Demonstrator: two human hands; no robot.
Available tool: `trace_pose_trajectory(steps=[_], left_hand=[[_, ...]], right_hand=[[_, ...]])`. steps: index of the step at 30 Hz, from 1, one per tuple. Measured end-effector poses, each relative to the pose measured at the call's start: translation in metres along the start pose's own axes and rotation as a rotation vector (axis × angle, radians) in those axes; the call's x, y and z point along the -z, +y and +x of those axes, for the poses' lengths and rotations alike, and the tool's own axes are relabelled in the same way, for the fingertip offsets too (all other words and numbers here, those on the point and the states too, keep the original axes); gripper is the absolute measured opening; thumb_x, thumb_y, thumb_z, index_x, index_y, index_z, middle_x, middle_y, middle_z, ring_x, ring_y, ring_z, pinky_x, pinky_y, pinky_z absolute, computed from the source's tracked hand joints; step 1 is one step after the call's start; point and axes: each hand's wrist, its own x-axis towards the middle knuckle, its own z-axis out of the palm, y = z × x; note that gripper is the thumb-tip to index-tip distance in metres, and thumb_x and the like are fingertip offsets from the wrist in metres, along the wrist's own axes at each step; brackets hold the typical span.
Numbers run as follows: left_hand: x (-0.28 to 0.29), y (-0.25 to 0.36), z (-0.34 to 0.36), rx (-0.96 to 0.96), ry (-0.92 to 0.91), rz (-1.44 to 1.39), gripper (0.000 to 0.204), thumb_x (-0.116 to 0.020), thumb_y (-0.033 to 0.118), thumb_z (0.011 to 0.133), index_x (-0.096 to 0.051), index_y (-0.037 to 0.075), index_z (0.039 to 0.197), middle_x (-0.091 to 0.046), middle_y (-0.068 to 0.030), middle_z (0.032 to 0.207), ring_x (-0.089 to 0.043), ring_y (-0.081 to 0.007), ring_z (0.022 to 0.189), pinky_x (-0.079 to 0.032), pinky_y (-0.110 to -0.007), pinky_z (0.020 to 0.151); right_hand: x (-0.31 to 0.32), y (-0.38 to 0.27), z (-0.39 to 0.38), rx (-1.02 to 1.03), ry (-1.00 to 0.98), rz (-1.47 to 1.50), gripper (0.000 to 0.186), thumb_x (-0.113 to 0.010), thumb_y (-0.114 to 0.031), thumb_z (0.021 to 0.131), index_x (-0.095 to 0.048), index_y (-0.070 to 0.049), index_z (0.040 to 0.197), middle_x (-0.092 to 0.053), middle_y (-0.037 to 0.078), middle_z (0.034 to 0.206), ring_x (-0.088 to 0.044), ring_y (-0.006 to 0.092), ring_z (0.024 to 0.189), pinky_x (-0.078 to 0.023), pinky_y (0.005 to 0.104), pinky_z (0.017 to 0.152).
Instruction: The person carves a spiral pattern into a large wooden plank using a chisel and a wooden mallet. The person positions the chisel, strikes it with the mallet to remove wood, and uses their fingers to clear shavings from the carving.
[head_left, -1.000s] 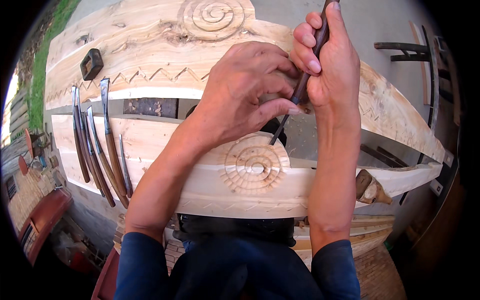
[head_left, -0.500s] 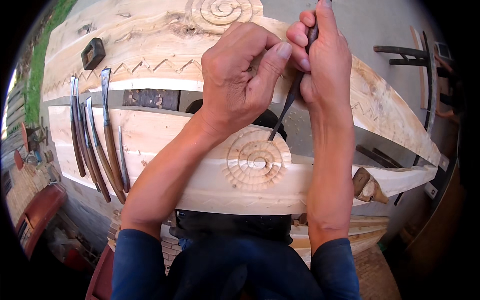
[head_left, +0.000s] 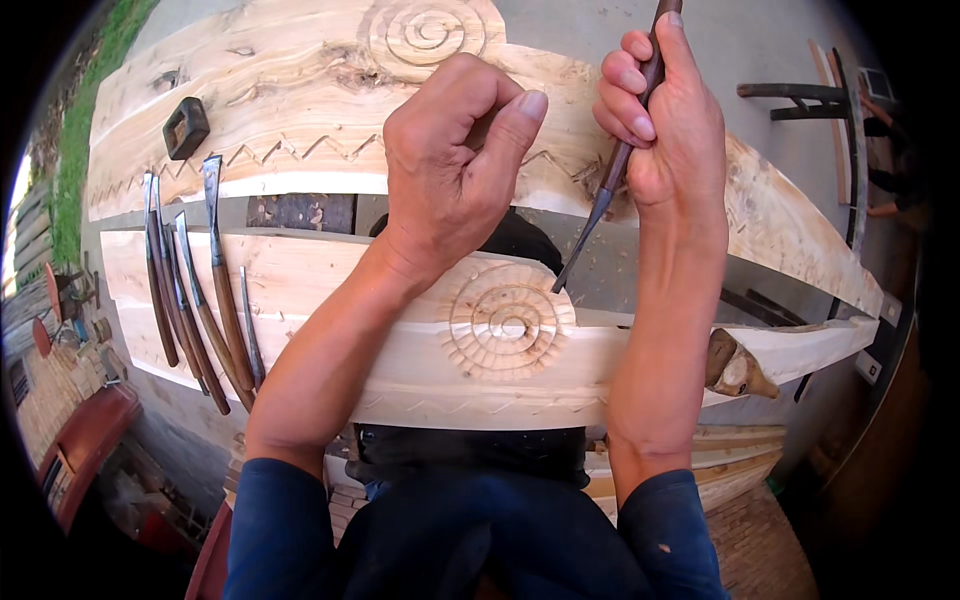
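My right hand (head_left: 665, 110) grips a wood-carving chisel (head_left: 615, 185) by its long dark wooden handle. Its steel blade slants down, the tip beside the upper right rim of a carved spiral (head_left: 505, 320) on the pale near board (head_left: 280, 275). Whether the tip touches the wood I cannot tell. To the left, above that board, my left hand (head_left: 450, 160) is closed, thumb against the curled forefinger; whatever it may hold is hidden. Behind my hands lies a second pale board (head_left: 300, 90) with a zigzag line and another spiral (head_left: 425, 32).
Several chisels with wooden handles (head_left: 225, 300) lie side by side across the near board's left end. A dark block with a hole (head_left: 186, 128) rests on the far board. A wooden mallet-like piece (head_left: 735, 365) sits at the near board's right. Dark trestle legs (head_left: 800, 100) stand far right.
My hands have moved apart: the left drew back leftward, the right shifted right and slightly down. The chisel went rightward too, its tip now nearer the spiral's outer edge.
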Motion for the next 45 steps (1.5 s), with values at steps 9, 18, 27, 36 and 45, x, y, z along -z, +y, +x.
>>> trace_pose_trajectory(steps=[9,18,27,36,45], left_hand=[[-0.010,-0.002,0.001,-0.027,0.025,-0.025,0.020,-0.086,0.010,0.084,-0.068,0.003,0.078,-0.060,-0.0067,0.072,-0.055,-0.0210,0.062,-0.045,-0.034,0.058],[-0.009,0.000,0.004,-0.139,-0.024,0.069,0.020,-0.087,0.012,0.082,-0.070,0.004,0.075,-0.062,-0.0066,0.068,-0.059,-0.0243,0.064,-0.047,-0.036,0.060],[-0.005,0.009,0.007,-0.188,-0.257,0.107,0.016,-0.088,0.015,0.081,-0.075,0.006,0.080,-0.067,-0.0046,0.075,-0.064,-0.0250,0.073,-0.050,-0.038,0.073],[-0.007,0.012,0.007,-0.277,-0.480,0.196,0.021,-0.093,0.027,0.073,-0.083,0.014,0.086,-0.075,0.0025,0.094,-0.067,-0.0245,0.099,-0.050,-0.039,0.093],[-0.011,0.011,0.003,-0.218,-0.333,0.213,0.013,-0.089,0.010,0.080,-0.078,0.005,0.083,-0.072,-0.0050,0.083,-0.066,-0.0258,0.087,-0.052,-0.038,0.081]], right_hand=[[-0.010,0.012,0.000,0.171,0.098,-0.134,0.041,-0.047,-0.045,0.116,-0.052,-0.012,0.092,-0.052,0.002,0.063,-0.036,0.0100,0.040,-0.027,0.0256,0.037],[-0.016,0.023,-0.002,0.144,0.111,-0.183,0.041,-0.047,-0.045,0.116,-0.051,-0.011,0.092,-0.052,0.004,0.064,-0.037,0.0102,0.041,-0.027,0.0260,0.037],[0.017,-0.003,-0.024,0.108,0.105,0.136,0.037,-0.046,-0.042,0.117,-0.050,-0.012,0.098,-0.048,0.000,0.073,-0.029,0.0063,0.044,-0.026,0.0237,0.042],[0.032,-0.001,-0.025,0.269,0.150,-0.022,0.037,-0.048,-0.044,0.116,-0.051,-0.012,0.098,-0.052,0.002,0.074,-0.031,0.0079,0.047,-0.026,0.0254,0.046],[0.019,0.009,-0.028,0.291,0.212,-0.103,0.037,-0.048,-0.044,0.116,-0.050,-0.012,0.097,-0.051,0.001,0.072,-0.031,0.0089,0.047,-0.027,0.0263,0.045]])
